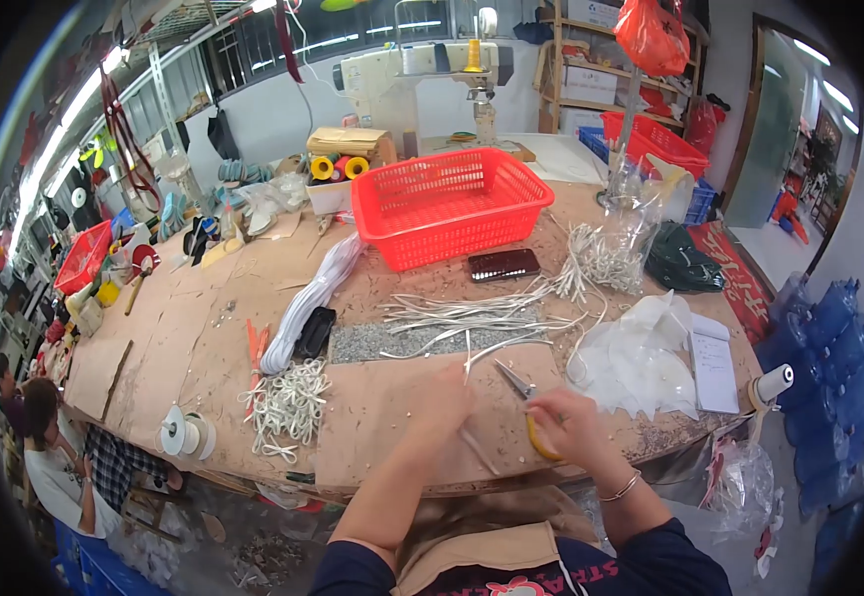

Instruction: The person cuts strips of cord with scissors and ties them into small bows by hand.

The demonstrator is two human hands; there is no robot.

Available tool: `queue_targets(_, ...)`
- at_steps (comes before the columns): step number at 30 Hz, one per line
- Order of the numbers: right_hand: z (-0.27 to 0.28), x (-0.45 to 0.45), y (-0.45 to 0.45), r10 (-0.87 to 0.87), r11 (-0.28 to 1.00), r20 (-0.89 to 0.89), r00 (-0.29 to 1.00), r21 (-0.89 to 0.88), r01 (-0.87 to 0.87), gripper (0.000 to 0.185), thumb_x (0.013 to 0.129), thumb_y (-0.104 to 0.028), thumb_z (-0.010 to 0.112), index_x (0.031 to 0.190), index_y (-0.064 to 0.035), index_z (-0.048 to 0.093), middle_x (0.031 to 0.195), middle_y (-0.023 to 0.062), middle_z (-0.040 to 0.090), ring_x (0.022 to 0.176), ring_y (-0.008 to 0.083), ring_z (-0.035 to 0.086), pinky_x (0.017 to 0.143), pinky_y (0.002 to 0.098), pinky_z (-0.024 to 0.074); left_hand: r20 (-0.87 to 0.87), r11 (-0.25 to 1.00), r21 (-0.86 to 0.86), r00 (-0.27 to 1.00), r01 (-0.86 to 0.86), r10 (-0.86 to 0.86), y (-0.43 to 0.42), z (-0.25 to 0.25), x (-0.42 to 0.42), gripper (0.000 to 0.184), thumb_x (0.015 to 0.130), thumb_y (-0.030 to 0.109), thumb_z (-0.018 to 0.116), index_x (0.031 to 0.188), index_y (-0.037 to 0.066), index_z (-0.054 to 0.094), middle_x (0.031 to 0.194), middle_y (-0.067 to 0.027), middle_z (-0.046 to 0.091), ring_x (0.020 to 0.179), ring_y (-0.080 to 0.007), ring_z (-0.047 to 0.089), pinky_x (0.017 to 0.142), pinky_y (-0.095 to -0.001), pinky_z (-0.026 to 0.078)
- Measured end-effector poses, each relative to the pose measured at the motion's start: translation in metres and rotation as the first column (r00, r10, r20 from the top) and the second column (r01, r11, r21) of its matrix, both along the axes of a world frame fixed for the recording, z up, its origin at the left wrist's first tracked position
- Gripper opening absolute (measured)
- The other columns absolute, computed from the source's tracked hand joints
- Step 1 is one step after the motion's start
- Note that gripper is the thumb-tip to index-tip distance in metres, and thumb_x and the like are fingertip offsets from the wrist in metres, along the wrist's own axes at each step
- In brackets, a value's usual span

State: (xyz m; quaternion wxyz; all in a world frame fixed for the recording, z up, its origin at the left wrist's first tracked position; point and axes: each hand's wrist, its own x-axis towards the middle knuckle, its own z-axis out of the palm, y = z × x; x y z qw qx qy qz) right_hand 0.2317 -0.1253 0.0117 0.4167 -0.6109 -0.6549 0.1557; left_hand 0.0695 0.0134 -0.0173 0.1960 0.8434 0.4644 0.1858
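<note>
My left hand point(444, 399) is closed on a white cord point(479, 453); one end rises above the fingers and the other trails below them toward the table's front edge. In my right hand point(568, 425) is a pair of scissors point(513, 378) with yellow handles, its blades pointing up and left toward the cord. The blades look slightly parted and do not touch the cord. Just beyond both hands, a loose spread of white cords point(462, 316) lies partly over a grey speckled slab point(358, 344). A knotted heap of cord point(293, 402) sits left of my left hand.
A red basket point(452, 211) stands behind a dark phone point(504, 264). Left are a white cord hank point(315, 293) and a spool point(186, 434). White plastic sheeting point(641, 353) and a notepad point(713, 368) lie right. A sewing machine point(422, 79) stands behind. Another person point(65, 467) sits far left.
</note>
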Motion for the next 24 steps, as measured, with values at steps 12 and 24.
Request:
queue_targets(12,0.107,-0.104,-0.021,0.723,-0.001,-0.573,-0.386,0.558,-0.830,0.009,0.087,-0.005,0.047,0.091,0.0002,0.053,0.088,0.0078,0.051,0.087,0.0160,0.052,0.073,0.0271,0.0415,0.804,0.718,-0.583,0.394,0.381,0.445,-0.015,0.002,-0.073,0.012,0.082,0.011,0.057,0.090,0.003,0.057,0.066,-0.0014,0.054,0.056,-0.0102,0.050,0.052,-0.0215,0.041)
queue_targets(24,0.064,-0.060,0.072,0.118,0.812,0.531,0.839,0.434,-0.389,0.035,0.063,-0.004,0.057,0.097,-0.0074,0.058,0.092,0.0065,0.052,0.081,0.0224,0.052,0.070,0.0313,0.0448,0.834,0.619,-0.548,0.309,0.563,0.457,-0.035,0.021,-0.081,0.012,0.084,0.012,0.054,0.084,0.000,0.057,0.067,-0.0030,0.055,0.057,-0.0100,0.050,0.051,-0.0210,0.039)
